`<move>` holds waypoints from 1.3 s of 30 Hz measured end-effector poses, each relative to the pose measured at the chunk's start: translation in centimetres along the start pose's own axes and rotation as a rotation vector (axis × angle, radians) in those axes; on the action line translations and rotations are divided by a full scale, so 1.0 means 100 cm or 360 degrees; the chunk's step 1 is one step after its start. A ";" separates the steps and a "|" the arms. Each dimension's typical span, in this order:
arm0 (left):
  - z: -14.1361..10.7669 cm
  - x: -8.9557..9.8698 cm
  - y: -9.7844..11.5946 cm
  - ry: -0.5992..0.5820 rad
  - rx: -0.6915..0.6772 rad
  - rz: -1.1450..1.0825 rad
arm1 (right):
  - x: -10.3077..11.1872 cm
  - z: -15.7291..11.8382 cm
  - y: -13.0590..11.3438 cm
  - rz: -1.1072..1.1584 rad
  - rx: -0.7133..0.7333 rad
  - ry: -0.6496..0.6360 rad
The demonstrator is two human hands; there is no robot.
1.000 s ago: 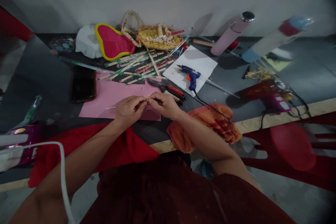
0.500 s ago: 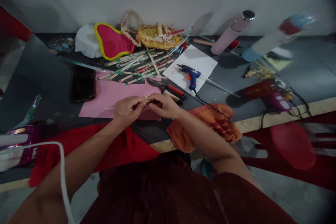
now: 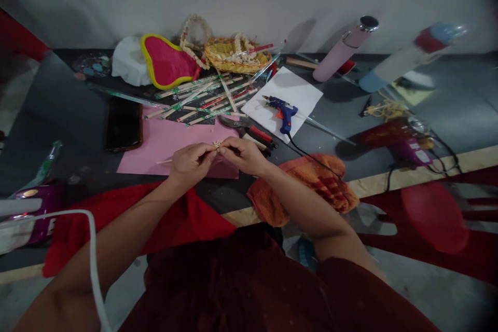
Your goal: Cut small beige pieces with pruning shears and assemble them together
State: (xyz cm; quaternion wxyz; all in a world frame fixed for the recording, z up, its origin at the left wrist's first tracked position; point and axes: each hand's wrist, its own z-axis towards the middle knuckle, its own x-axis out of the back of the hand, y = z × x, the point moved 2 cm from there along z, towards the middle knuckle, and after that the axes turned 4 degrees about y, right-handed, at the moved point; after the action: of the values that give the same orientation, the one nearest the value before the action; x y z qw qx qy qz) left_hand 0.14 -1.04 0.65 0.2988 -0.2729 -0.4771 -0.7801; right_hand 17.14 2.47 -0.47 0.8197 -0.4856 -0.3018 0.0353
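Observation:
Over the pink sheet (image 3: 167,140), my left hand (image 3: 191,162) and my right hand (image 3: 244,155) meet at the fingertips. Both pinch a small cream-coloured piece (image 3: 217,144) made of little bits; its lower part is hidden by the fingers. A thin pale stick (image 3: 164,161) shows just left of my left hand. Pliers or cutters with red handles (image 3: 260,134) lie beyond my right hand. Farther back, a blue glue gun (image 3: 286,114) rests on a white sheet (image 3: 299,88).
Wrapped chopsticks (image 3: 210,96) lie behind the pink sheet, with a wicker basket (image 3: 233,65) and a pink-and-yellow shape (image 3: 169,62) beyond. A phone (image 3: 124,124) is at left. An orange towel (image 3: 311,181), pink bottle (image 3: 342,52) and cords lie right.
My fingers have shifted slightly around the small piece, and my right fingertips sit a little higher. The items on the table look unmoved.

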 end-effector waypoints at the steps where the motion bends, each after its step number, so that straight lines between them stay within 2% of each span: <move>1: 0.000 0.001 0.000 -0.0008 0.0025 -0.0002 | 0.000 0.000 0.000 -0.0004 0.0006 -0.0005; 10: 0.001 0.004 0.001 -0.0100 0.0194 -0.0059 | 0.000 0.001 0.001 -0.0005 0.0075 -0.0059; 21: 0.001 0.002 -0.006 -0.0107 0.0208 -0.0041 | 0.000 0.000 0.002 -0.0098 0.0162 -0.0122; 24: 0.001 0.001 -0.008 -0.0118 0.0232 -0.0031 | 0.001 0.000 0.003 -0.0237 0.0191 -0.0113; 26: 0.001 0.001 -0.009 -0.0115 0.0266 -0.0034 | 0.005 0.001 0.002 -0.0443 0.0179 -0.0037; 30: 0.002 0.003 -0.010 -0.0081 0.0289 -0.0026 | 0.029 0.003 0.001 -0.0903 -0.0005 0.0183; 32: 0.003 0.005 -0.011 -0.0061 0.0264 -0.0005 | 0.045 0.004 0.001 -0.1179 -0.0195 0.0190; 35: 0.005 0.010 -0.016 0.0019 0.0249 0.0052 | 0.062 0.001 0.001 -0.1487 -0.0456 0.0043; 39: 0.007 0.015 -0.024 0.0129 0.0312 0.0085 | 0.064 -0.002 0.000 -0.1635 -0.0597 -0.0208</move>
State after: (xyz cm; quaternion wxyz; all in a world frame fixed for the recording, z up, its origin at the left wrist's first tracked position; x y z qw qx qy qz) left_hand -2.50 0.17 0.61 0.3638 -0.2233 -0.5313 -0.7318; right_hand 22.48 4.51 2.40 0.6106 -0.4104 -0.5513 -0.3934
